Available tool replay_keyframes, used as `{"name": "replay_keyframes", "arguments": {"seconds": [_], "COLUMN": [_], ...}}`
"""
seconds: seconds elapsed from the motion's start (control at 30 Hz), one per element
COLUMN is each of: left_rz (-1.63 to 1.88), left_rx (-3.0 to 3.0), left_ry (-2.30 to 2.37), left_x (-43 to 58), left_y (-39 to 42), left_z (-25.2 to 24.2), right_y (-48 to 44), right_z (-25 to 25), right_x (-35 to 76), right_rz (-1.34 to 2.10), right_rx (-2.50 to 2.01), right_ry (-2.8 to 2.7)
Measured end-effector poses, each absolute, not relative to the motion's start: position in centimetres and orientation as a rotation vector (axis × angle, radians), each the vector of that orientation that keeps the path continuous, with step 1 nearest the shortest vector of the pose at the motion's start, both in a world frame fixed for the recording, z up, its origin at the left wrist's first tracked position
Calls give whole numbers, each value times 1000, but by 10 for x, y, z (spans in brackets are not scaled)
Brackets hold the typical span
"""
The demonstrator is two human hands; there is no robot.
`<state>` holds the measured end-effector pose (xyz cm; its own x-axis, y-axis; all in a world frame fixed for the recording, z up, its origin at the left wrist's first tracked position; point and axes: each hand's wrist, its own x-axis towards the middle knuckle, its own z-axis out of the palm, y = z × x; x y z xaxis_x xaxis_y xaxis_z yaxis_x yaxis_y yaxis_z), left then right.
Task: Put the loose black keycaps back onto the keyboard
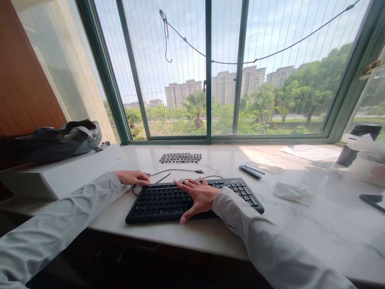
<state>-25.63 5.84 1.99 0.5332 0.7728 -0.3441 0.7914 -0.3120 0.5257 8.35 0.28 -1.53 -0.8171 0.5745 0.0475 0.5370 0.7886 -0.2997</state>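
Observation:
A black keyboard (pixel 159 200) lies on the white marble sill (pixel 210 233) in front of me. My right hand (pixel 198 196) rests flat on its middle, fingers spread, holding nothing. My left hand (pixel 134 177) sits at the keyboard's far left corner, fingers curled at the thin black cable (pixel 177 171) that loops behind the keyboard. Whether it pinches the cable is unclear. Farther back lies a flat cluster of dark loose keycaps (pixel 180 157).
A white box (pixel 60 172) with a dark bag (pixel 51 142) on top stands at the left. Two pens (pixel 251 170) lie right of the keyboard, then a crumpled tissue (pixel 290 192), papers (pixel 309 152), a phone (pixel 373 200) and a plastic bag (pixel 367 160). Windows rise behind.

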Motion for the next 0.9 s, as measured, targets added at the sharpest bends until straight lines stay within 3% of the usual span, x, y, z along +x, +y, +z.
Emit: {"name": "replay_keyframes", "arguments": {"seconds": [0.5,0.7,0.9], "left_rz": [10,355,538], "left_rx": [2197,2432,2429], "left_ry": [1288,1439,1217], "left_x": [-272,-269,-292], "left_y": [73,62,51], "left_z": [16,11,-14], "right_y": [-2,-4,-5], "right_z": [-9,-3,-1], "right_x": [84,86,87], "right_rz": [532,597,609], "right_rx": [-929,-940,-959], "right_ry": [-2828,-2852,-2855]}}
